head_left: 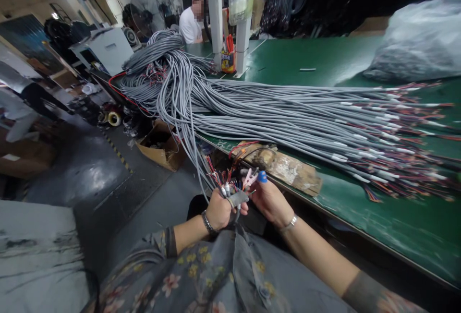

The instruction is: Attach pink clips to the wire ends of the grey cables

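My left hand [219, 211] is closed around a bunch of grey cables [197, 159] near their stripped ends, just in front of my body. Thin coloured wires [225, 178] fan out above its fingers, and grey tape [238, 198] wraps its thumb. Close beside it on the right, my right hand [272, 203] has a blue cover [262, 176] on one fingertip. A pink clip [249, 177] sits at its fingertips and looks pinched there, over the wire ends. Part of the right fingers is hidden.
Many grey cables [273, 111] with stripped ends lie along the green table [389, 246]. A worn wooden block [288, 169] sits at its near edge. A cardboard box [162, 147] stands on the floor. Beyond are a white post [215, 10], a co-worker [189, 25] and a plastic bag [421, 39].
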The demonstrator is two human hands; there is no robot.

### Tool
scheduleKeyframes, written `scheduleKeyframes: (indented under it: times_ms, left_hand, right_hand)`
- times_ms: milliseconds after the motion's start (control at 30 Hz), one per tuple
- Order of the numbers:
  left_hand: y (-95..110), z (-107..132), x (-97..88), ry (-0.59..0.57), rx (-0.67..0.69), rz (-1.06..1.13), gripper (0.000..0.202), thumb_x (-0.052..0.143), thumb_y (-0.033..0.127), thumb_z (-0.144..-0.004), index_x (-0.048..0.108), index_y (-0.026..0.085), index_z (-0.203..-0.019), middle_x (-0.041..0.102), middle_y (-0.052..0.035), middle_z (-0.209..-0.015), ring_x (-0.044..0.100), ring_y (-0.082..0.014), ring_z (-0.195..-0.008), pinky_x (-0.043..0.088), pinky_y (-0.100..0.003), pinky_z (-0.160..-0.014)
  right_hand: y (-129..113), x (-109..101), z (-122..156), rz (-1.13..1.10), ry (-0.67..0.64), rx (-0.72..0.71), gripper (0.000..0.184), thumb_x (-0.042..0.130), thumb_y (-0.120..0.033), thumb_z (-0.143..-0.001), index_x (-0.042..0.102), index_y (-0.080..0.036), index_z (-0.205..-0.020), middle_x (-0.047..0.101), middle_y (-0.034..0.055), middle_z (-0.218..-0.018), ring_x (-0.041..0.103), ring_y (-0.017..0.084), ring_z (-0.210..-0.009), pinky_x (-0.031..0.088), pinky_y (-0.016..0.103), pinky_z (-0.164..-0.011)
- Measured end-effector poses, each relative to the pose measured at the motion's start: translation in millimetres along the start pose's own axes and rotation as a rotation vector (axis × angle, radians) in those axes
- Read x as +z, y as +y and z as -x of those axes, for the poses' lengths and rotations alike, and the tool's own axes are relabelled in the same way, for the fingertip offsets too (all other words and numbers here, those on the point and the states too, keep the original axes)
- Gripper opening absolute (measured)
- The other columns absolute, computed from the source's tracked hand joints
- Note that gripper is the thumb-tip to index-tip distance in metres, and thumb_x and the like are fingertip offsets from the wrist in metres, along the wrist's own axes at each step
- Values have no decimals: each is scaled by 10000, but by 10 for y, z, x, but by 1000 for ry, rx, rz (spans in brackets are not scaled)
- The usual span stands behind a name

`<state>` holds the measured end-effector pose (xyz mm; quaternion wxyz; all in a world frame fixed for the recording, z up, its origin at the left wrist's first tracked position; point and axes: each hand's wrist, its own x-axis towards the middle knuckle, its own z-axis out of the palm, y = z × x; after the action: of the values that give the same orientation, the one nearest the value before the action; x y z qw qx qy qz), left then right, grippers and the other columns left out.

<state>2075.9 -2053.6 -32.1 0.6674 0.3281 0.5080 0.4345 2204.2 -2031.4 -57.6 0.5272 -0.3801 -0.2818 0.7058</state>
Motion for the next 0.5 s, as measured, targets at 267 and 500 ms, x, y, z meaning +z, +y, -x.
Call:
scheduleKeyframes:
  times_ms: [267,500]
  left_hand:
    - [-52,-40,-16,-12,10,-59,444,808,514,-501,580,146,-598,549,-2,-420,525,-111,-385,314,-206,-385]
    - [-37,-16,-27,-21,-6,-54,500,804,573,-464,560,150,-571,559,-11,-417,511,-109,-359,311,-205,-373]
  right_hand:
    - [14,3,-78,-127,69,39,482,816,-628,-530,657,-190,-652,599,-3,-627,489,128,-587,406,275,-575]
    - [-3,35,-53,-188,79,102,520,836,-637,-469,682,-204,-711,621,2,-660,496,142,-604,416,284,-581]
